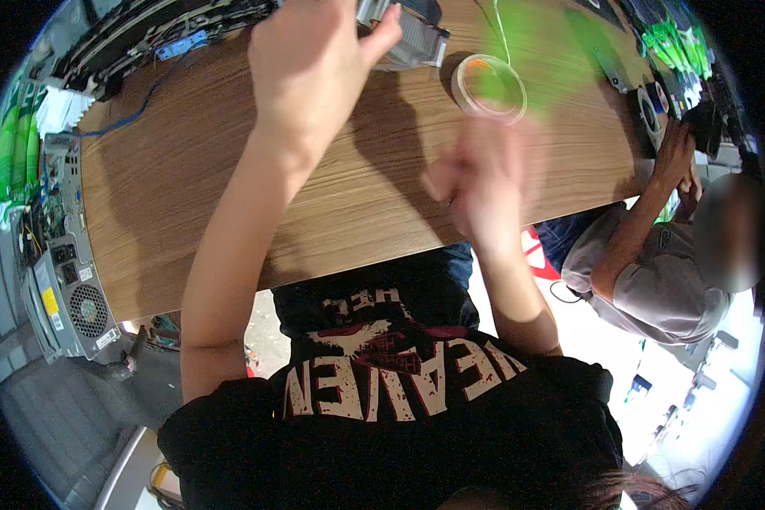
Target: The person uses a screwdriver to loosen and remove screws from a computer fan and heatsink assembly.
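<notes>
In the head view, the left hand's (306,68) thumb overlaps a grey finned metal block (418,42) on the counter (170,204); fingers cropped, its grip can't be told. The right hand (489,174), blurred, grip likewise unreadable, is beside a round, pale-rimmed container (460,92).

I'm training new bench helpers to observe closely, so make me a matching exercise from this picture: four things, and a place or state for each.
Things
1. left hand
2. right hand
3. blue cable
4. grey box with a round fan grille

Places or states
A. at the left edge of the wooden tabletop
B. blurred, near the clear round ring
C. thin and curving, at the tabletop's upper left
D. at the grey finned metal part

Pairs: 1-D, 2-B, 3-C, 4-A
</notes>
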`<state>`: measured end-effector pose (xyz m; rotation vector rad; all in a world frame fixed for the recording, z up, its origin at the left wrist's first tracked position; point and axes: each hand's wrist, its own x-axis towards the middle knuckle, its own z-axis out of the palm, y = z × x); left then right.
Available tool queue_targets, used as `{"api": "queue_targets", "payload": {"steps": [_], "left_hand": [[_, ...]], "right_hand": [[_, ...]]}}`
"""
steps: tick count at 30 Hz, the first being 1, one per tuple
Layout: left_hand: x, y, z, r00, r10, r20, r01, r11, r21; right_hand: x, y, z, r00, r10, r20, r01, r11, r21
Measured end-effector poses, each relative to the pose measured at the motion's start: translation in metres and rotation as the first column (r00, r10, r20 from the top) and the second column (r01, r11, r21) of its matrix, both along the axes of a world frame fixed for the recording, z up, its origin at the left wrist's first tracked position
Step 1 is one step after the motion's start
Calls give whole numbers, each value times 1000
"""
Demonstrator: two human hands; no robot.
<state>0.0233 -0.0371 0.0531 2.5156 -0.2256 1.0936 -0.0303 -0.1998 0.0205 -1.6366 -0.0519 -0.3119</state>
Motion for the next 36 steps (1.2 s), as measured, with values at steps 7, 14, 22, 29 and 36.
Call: {"api": "queue_targets", "payload": {"steps": [7,14,22,29,36], "left_hand": [[-7,-9,-16,956,-42,-291,3,991,-134],[-8,-1,-16,962,-71,-263,31,988,-152],[-11,4,-9,844,-215,-491,32,935,-354],[-29,11,-19,706,-452,-545,19,781,-624],[-97,-1,-44,747,-293,-596,-37,878,-478]], "right_hand": [[-32,-74,148,791,390,472,-611,545,574],[-34,-79,47,912,335,-237,-206,873,442],[-8,-46,37,949,100,-300,-32,974,223],[30,-38,6,970,193,-147,-159,964,213],[-20,-38,1,932,262,-252,-181,936,303]]}}
